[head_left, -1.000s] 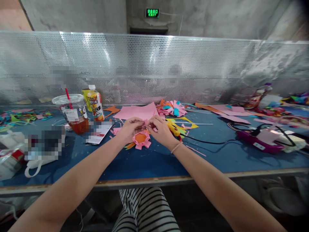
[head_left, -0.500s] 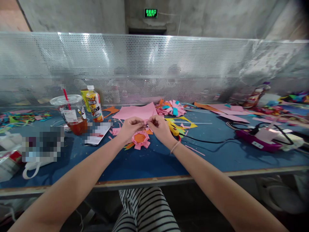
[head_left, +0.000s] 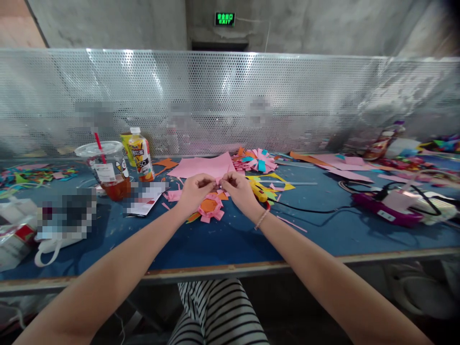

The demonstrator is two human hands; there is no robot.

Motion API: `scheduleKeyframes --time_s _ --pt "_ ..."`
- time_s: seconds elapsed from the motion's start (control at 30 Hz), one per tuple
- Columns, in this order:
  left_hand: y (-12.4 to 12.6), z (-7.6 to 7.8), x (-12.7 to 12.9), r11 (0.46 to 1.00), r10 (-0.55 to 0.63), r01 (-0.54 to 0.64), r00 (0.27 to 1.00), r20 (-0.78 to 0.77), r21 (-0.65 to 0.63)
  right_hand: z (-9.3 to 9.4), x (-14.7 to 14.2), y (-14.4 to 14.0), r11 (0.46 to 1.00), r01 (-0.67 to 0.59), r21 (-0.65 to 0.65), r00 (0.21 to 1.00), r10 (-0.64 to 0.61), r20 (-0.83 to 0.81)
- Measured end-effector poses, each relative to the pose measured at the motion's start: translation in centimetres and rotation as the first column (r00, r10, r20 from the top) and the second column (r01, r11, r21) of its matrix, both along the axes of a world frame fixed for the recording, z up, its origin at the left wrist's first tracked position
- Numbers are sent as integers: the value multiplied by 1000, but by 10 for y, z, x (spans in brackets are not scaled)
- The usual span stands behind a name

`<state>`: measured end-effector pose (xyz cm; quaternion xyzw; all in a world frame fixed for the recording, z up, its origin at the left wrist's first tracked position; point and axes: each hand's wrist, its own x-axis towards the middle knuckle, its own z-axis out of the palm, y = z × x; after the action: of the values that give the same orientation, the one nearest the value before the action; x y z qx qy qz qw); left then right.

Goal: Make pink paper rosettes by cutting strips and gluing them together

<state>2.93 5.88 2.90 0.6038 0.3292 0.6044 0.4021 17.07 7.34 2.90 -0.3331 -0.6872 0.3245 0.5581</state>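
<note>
Both pinched nearly closed: L hand point(head_left: 195, 194) & R hand point(head_left: 237, 192), gripping small pink paper pc point(head_left: 217, 184) betw. them, just beyond pink-orange paper flower point(head_left: 209, 207) on blue tbl point(head_left: 215, 247). Yellow corded tool point(head_left: 258, 191) nr R hand.

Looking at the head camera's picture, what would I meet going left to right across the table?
Red-and-white box, drink cup with a red straw, juice bottle, left hand, small pink paper piece at the fingertips, right hand, purple power strip.
</note>
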Motion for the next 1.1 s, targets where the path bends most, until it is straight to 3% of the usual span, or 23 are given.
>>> scheduleKeyframes --time_s 0.27,0.67,1.1 --pt "3 -3 -2 999 43 -40 997 -64 36 -4 -1 3 988 -103 -113 990 91 -104" --pt "2 -4 -1 999 3 2 995 -102 50 -7 0 4 949 -299 -97 937 272 -221" --pt "1 -4 0 998 -13 19 992 -125 52 -6 -1 2 929 -352 -112 909 311 -276"
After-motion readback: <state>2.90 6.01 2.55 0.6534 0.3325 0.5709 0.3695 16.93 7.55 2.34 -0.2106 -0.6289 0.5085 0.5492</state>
